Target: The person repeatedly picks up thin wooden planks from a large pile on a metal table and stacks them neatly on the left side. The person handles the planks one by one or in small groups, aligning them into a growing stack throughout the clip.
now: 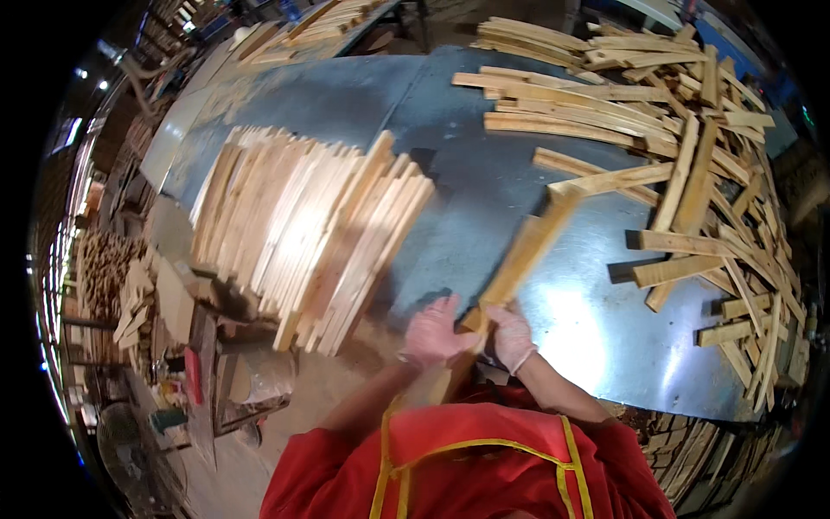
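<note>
A long wooden slat (527, 251), slightly blurred, slants from the metal tabletop toward my body. My right hand (512, 336), in a thin pale glove, grips its right side close to the table's front edge. On the other side, my left hand (437, 333), gloved alike, has its fingers stretched forward, with the thumb against the slat. To the left lies a row of slats (298, 229), packed side by side and overhanging the front edge. The slat's near end runs down between my forearms, where it is partly hidden.
Loose slats (692, 199) lie crisscrossed along the table's right side, with flatter stacks (562, 108) at the far right. The metal table (450, 242) reflects bright light. Beyond it stands another table with slats (320, 26). A fan (125, 432) and wood piles (108, 268) stand at left.
</note>
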Motion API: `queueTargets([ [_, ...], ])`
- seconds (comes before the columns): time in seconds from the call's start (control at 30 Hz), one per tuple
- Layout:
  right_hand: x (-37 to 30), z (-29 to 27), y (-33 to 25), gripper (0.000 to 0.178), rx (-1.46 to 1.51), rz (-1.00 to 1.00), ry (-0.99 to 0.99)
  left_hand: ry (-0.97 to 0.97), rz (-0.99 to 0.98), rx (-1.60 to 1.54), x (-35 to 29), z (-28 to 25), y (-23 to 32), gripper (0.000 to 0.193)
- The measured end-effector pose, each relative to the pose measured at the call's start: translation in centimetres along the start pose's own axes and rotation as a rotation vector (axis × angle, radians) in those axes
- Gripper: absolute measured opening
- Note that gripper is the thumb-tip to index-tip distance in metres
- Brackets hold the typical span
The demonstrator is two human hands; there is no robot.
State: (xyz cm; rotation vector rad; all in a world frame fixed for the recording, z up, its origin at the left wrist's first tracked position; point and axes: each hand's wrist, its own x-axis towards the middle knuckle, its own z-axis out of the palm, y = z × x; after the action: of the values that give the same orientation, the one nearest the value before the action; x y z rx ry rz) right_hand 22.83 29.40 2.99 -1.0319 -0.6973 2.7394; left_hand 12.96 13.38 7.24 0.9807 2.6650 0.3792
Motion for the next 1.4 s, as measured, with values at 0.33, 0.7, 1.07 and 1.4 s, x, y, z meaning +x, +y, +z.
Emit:
queueTargets([
  [0.33,0.0,-15.8,-24.4,0.041,-0.216,-0.969,0.618,0.11,-0.196,-0.13,3.1,3.7,-2.2,0.063],
  [0.7,-0.5,-31.9,-32.3,0.031,-0.433,-1.054,1.074,0.205,-0.148,0.444,2.4,1.2,-15.1,0.069],
  [1.07,3.8,-20.6,-21.3,0.008,-1.383,-0.909,0.504,0.237,0.033,0.189,1.5,1.8,-7.6,0.083],
  [1.4,-3.6,-9.3,-2.6,0.021,-0.952,0.071,-0.411,-0.374,0.141,0.153,4.1,4.8,7.1,0.094],
])
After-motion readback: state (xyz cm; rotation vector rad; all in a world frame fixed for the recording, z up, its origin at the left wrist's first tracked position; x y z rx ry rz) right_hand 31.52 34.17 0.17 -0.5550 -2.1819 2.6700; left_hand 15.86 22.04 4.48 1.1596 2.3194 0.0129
